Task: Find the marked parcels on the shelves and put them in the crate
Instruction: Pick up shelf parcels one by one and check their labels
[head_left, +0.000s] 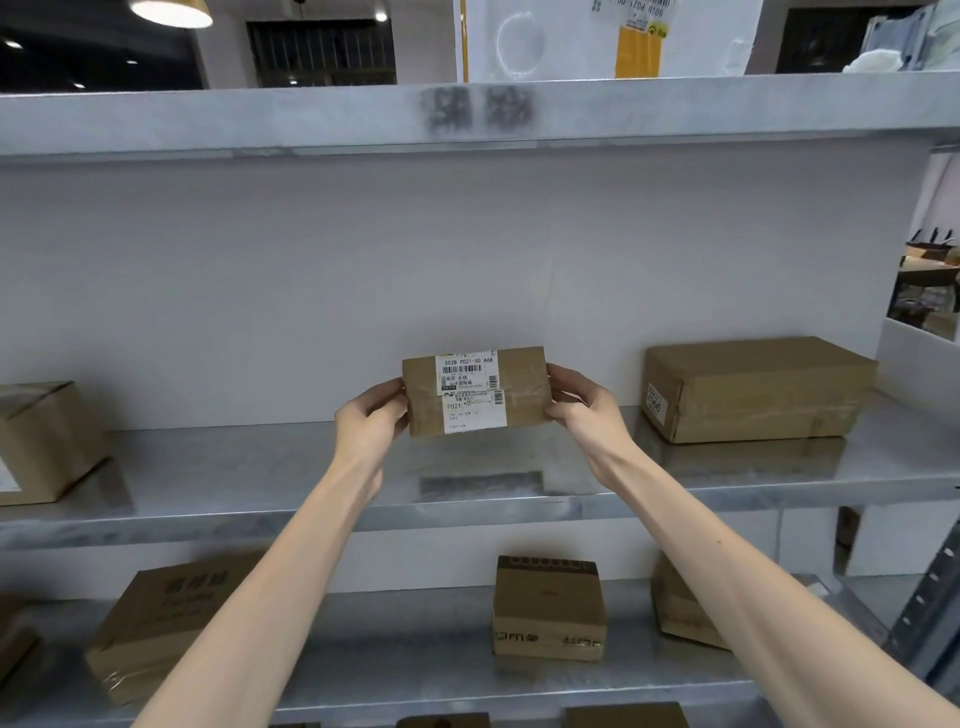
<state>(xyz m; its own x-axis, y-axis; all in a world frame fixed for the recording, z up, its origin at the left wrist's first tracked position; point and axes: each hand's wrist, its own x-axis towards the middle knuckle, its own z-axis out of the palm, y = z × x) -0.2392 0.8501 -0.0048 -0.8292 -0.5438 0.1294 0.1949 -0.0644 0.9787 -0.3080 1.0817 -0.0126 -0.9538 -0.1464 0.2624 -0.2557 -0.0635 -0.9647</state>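
A small brown cardboard parcel with two white shipping labels on its front is held up over the middle shelf. My left hand grips its left end and my right hand grips its right end, fingers curled round the edges. The label side faces me. No crate is in view.
A larger brown box lies on the same shelf to the right, and another box stands at the far left. The lower shelf carries a small box, a flat box at left and one behind my right forearm. A white foam box tops the upper shelf.
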